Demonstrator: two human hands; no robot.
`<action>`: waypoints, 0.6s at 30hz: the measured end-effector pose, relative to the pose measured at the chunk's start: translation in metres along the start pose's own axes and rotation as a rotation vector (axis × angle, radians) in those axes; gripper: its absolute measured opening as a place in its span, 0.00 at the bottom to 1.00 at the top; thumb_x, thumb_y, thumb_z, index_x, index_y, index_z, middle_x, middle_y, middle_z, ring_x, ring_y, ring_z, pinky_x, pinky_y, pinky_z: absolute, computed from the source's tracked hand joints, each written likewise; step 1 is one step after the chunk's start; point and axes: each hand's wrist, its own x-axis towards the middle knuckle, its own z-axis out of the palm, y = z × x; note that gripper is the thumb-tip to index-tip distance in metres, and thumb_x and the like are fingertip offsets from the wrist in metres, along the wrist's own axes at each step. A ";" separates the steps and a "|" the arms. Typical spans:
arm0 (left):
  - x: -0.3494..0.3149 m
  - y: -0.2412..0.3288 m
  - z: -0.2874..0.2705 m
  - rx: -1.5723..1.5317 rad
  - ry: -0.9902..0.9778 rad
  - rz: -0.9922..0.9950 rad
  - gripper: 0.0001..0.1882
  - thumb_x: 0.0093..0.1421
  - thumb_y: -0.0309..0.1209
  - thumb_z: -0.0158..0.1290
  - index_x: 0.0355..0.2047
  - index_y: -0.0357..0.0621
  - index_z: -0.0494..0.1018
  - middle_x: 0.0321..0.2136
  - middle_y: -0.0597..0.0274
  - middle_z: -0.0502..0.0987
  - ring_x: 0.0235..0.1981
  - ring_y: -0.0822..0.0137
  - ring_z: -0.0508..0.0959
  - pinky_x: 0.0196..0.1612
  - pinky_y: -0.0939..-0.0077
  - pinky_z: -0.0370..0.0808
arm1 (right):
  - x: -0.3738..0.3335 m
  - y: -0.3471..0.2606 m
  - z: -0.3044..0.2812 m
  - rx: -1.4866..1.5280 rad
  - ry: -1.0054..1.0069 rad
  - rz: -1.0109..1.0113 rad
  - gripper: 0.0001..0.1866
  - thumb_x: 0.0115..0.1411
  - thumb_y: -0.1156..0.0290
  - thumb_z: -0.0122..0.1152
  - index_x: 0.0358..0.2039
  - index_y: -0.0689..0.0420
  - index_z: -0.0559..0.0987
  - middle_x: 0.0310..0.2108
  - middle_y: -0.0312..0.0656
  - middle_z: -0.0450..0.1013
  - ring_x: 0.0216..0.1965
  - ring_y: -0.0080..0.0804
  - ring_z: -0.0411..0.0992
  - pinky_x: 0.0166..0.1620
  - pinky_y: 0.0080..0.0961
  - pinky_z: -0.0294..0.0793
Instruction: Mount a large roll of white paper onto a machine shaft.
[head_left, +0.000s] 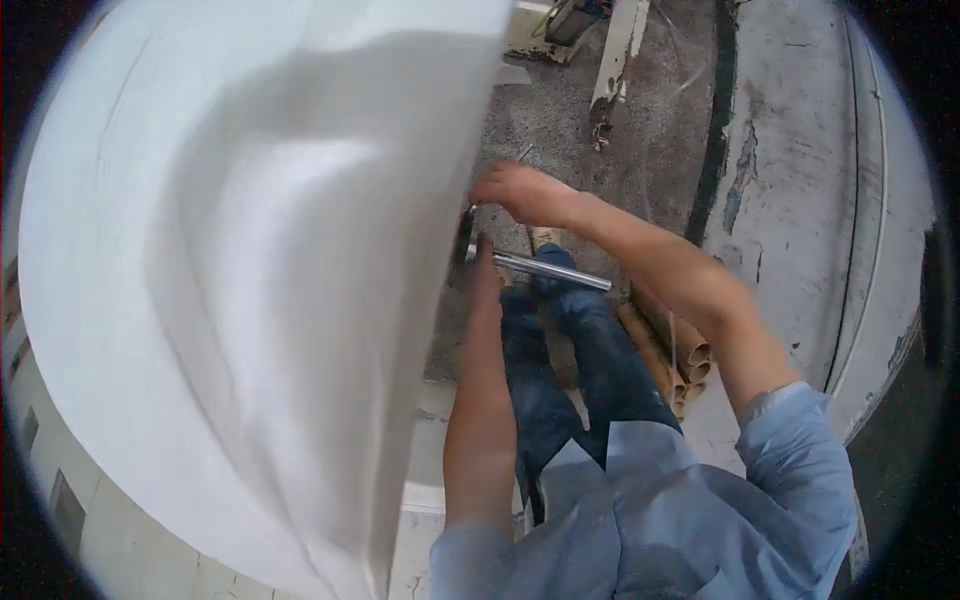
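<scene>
A large roll of white sheet material [300, 230] fills the left side, its flat edge running down beside my hands. A shiny metal shaft [555, 271] sticks out to the right from that edge, above my legs. My left hand [485, 265] is at the shaft's inner end, next to a dark part [464, 235]; its fingers are mostly hidden. Just beyond, my right hand [525, 193] is closed around a thin metal rod [526, 152], whose tip shows past the knuckles. The rest of the rod is hidden by the hand.
Several brown cardboard tubes [660, 345] lie stacked right of my legs. A worn, pale painted surface [790, 200] runs along the right, with a thin cable [880, 160] on it. Farther off, a chipped pale bar [620, 60] stands over the rough grey floor [560, 110].
</scene>
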 end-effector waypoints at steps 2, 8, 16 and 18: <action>-0.001 0.021 -0.011 0.144 -0.131 -0.135 0.44 0.56 0.57 0.56 0.60 0.34 0.60 0.57 0.48 0.65 0.53 0.56 0.67 0.58 0.66 0.62 | 0.001 0.000 -0.005 0.024 -0.012 -0.033 0.21 0.46 0.86 0.52 0.42 0.57 0.75 0.41 0.44 0.72 0.49 0.47 0.67 0.52 0.40 0.68; 0.000 0.003 -0.003 0.104 -0.092 -0.090 0.33 0.57 0.63 0.49 0.28 0.39 0.71 0.22 0.62 0.69 0.22 0.67 0.70 0.26 0.73 0.68 | 0.008 0.010 -0.006 0.058 -0.044 -0.104 0.20 0.47 0.86 0.52 0.42 0.57 0.75 0.42 0.46 0.71 0.50 0.48 0.66 0.53 0.40 0.67; -0.011 0.022 -0.006 0.124 -0.074 -0.099 0.28 0.57 0.61 0.52 0.23 0.48 0.65 0.20 0.71 0.63 0.20 0.73 0.65 0.24 0.77 0.66 | 0.013 0.016 -0.014 -0.044 -0.082 -0.284 0.21 0.45 0.85 0.54 0.43 0.57 0.74 0.43 0.45 0.71 0.50 0.46 0.66 0.52 0.39 0.70; -0.017 0.029 -0.004 0.098 -0.043 -0.142 0.28 0.57 0.61 0.52 0.21 0.49 0.63 0.19 0.71 0.62 0.20 0.74 0.65 0.23 0.77 0.66 | 0.018 0.021 -0.014 -0.110 -0.095 -0.331 0.19 0.49 0.81 0.53 0.44 0.57 0.74 0.43 0.46 0.71 0.51 0.48 0.66 0.52 0.40 0.70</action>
